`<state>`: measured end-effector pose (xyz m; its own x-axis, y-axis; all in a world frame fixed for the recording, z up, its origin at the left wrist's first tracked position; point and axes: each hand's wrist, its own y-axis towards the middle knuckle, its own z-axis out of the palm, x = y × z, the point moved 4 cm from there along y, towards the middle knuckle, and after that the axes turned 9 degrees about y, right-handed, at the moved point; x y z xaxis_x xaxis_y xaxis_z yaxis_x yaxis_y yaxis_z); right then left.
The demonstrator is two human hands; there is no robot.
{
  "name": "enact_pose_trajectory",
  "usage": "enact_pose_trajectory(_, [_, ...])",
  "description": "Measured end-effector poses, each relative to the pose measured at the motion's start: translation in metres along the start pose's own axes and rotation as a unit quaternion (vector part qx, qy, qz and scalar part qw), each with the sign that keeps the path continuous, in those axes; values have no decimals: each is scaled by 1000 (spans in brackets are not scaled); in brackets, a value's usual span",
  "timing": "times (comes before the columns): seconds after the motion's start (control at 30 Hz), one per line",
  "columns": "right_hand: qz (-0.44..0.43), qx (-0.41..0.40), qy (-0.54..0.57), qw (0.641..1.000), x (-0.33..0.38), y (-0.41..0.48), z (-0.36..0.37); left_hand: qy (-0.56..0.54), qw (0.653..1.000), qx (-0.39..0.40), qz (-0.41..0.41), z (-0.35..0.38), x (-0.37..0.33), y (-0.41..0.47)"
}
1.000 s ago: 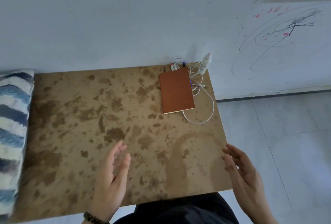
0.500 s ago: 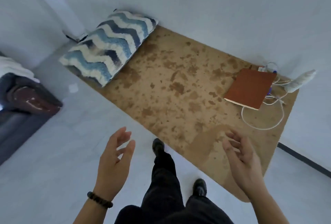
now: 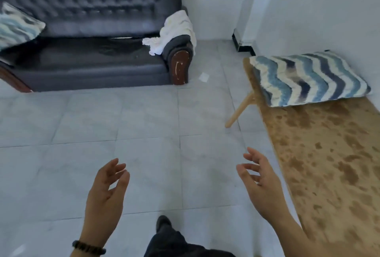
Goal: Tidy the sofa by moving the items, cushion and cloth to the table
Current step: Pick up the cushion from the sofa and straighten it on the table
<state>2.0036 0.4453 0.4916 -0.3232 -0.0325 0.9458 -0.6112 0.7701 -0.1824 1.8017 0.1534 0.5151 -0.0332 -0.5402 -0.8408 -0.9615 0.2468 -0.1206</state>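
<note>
Two empty hands hang over the tiled floor [image 3: 144,123]: the left hand [image 3: 106,191], a beaded bracelet [image 3: 88,247] at its wrist, and the right hand [image 3: 261,178], both with fingers loosely spread, gripping nothing. Far left, the sofa [image 3: 92,67] carries a striped cushion [image 3: 16,26] at its left end and a white cloth [image 3: 176,28] draped over its right arm. On the right, a second striped cushion [image 3: 308,78] lies on the far end of the mottled brown table [image 3: 329,164].

The place was a home living room: a dark tufted sofa [image 3: 90,51] stood on pale floor tiles [image 3: 144,125], near a low wooden bench [image 3: 329,164].
</note>
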Motion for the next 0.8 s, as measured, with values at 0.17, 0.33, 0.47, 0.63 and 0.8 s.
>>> enact_pose_trajectory(0.17, [-1, 84, -40, 996, 29, 45, 137, -16, 999, -23, -42, -56, 41, 79])
enact_pose_trajectory(0.33, [-9, 107, -39, 994, 73, 87, 214, 4, 999, -7, -39, -97, 37, 160])
enact_pose_trajectory(0.47, [-21, 95, -42, 994, 94, 142, 251, 12, 1000, -6, -28, -105, 31, 235])
enact_pose_trajectory(0.63, [-15, 97, -33, 995, 97, 237, 318, 32, 999, -2, -36, -91, 33, 344])
enact_pose_trajectory(0.8, [-15, 160, -38, 986, 145, 346, 408, 44, 998, -26, -47, -113, 8, 456])
